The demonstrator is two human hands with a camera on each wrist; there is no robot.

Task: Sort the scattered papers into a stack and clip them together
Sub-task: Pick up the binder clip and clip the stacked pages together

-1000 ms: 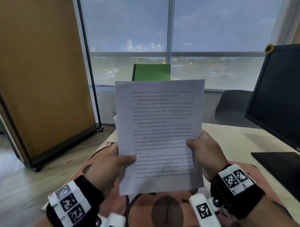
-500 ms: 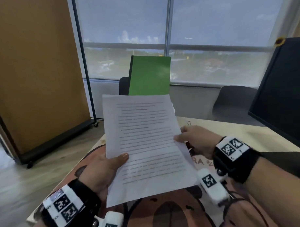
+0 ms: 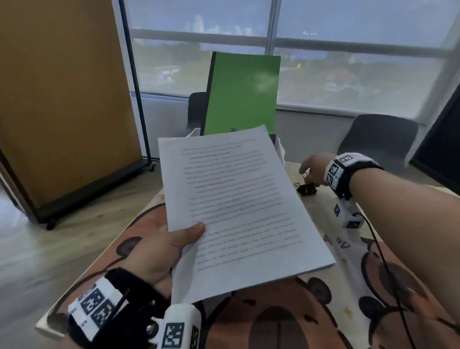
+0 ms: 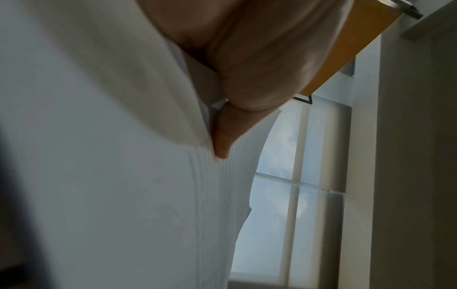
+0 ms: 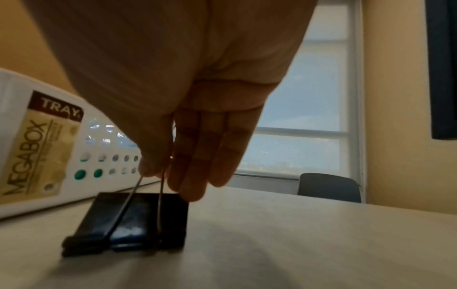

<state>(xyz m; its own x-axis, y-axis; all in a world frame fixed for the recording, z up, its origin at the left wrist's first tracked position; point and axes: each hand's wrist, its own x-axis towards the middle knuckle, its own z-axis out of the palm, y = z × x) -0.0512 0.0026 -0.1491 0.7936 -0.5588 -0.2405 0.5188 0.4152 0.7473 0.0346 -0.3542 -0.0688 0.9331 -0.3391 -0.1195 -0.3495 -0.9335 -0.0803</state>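
Note:
A squared stack of printed papers (image 3: 240,208) is held above the table, tilted away from me. My left hand (image 3: 174,241) grips its left edge, thumb on top and fingers underneath; the left wrist view shows the thumb pressed on the paper stack (image 4: 123,195). Further right, a black binder clip (image 3: 306,189) lies on the wooden table. My right hand (image 3: 311,169) pinches the clip's upright wire handle between thumb and fingers. The right wrist view shows the binder clip (image 5: 133,223) still resting on the table under my right hand (image 5: 160,172).
A white perforated tray box (image 5: 37,146) labelled Megabox stands just behind the clip, with a green folder (image 3: 241,95) upright in it. A black monitor (image 3: 449,140) is at the right. An orange patterned mat (image 3: 281,326) covers the near table (image 3: 380,184). Chairs stand beyond.
My right hand has let go of the papers and moved right and forward to the binder clip. The left hand alone now holds the stack, lowered and tilted flatter.

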